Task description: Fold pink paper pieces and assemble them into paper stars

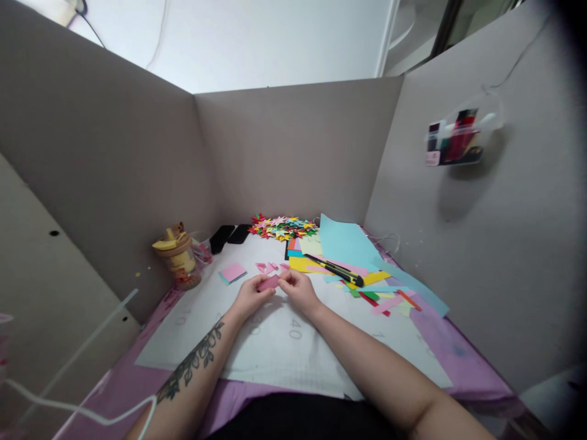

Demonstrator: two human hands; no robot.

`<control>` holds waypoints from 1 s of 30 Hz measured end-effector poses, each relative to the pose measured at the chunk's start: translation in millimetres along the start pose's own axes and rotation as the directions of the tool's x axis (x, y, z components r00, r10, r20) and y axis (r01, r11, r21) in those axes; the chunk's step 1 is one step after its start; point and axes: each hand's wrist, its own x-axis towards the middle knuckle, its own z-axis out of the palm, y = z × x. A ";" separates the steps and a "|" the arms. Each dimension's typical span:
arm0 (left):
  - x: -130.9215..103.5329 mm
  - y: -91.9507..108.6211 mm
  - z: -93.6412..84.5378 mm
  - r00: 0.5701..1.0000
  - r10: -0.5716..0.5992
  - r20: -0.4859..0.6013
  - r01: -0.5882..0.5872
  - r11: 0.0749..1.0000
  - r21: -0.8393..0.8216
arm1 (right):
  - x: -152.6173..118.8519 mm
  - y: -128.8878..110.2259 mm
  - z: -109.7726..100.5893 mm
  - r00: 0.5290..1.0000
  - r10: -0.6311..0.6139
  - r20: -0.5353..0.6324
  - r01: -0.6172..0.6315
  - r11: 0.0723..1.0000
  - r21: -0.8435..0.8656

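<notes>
A small pink paper piece is held between my two hands above the white sheet. My left hand pinches its left side between thumb and fingers. At its right end, the fingertips of my right hand are closed on the same piece. Several small folded pink pieces lie just beyond my fingers. To the left of my left hand rests a stack of pink square paper with a blue-green edge showing beneath.
Colourful paper stars are heaped at the back. A yellow-black cutter lies on paper strips at right, near large light-blue sheets. A cup and two black flat objects stand back left. Grey panels surround the table.
</notes>
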 end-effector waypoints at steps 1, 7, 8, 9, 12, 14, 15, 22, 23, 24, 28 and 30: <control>0.2 -0.9 0.0 1.000 0.005 -0.002 -0.004 1.000 0.011 | -0.1 -0.5 0.0 1.000 0.004 0.000 -0.004 1.000 0.013; 0.0 -1.4 0.1 1.000 0.012 0.005 -0.012 0.999 0.048 | 0.0 -0.9 1.8 0.999 0.042 -0.029 -0.040 0.998 0.058; -0.1 -1.1 0.2 1.000 0.005 0.006 -0.006 0.999 0.049 | 0.2 0.1 2.4 0.998 0.051 -0.039 -0.049 0.997 0.063; -0.2 -0.8 0.4 1.000 0.003 0.008 -0.003 0.999 0.051 | 0.4 1.1 2.9 0.997 0.060 -0.048 -0.057 0.996 0.068; -0.3 -0.6 0.7 1.000 0.019 0.016 -0.020 0.998 0.067 | 0.8 4.0 3.8 0.995 0.080 -0.062 -0.075 0.994 0.076; -0.3 -1.0 0.7 0.999 0.029 0.013 -0.030 0.997 0.070 | 0.8 4.4 4.0 0.994 0.086 -0.065 -0.081 0.993 0.082; -0.4 -1.3 0.8 1.000 0.030 0.009 -0.031 0.997 0.068 | 0.7 4.2 4.0 0.994 0.088 -0.064 -0.082 0.993 0.085; -0.2 -4.3 1.2 0.999 0.036 0.018 -0.037 0.997 0.072 | 0.4 2.5 4.4 0.995 0.075 -0.061 -0.069 0.993 0.099; -0.1 -4.8 1.3 0.999 0.035 0.017 -0.036 0.997 0.075 | 0.5 2.8 4.5 0.995 0.075 -0.061 -0.069 0.993 0.097; 0.1 -5.3 1.3 0.999 0.034 0.014 -0.035 0.996 0.077 | 0.5 3.1 4.6 0.995 0.075 -0.060 -0.069 0.993 0.096; 0.2 -6.6 1.5 0.999 0.035 0.014 -0.036 0.997 0.070 | 0.5 3.6 5.0 0.995 0.076 -0.061 -0.070 0.992 0.103; 0.1 -6.8 1.6 0.999 0.032 0.014 -0.033 0.997 0.065 | 0.4 3.6 5.0 0.995 0.075 -0.059 -0.068 0.992 0.107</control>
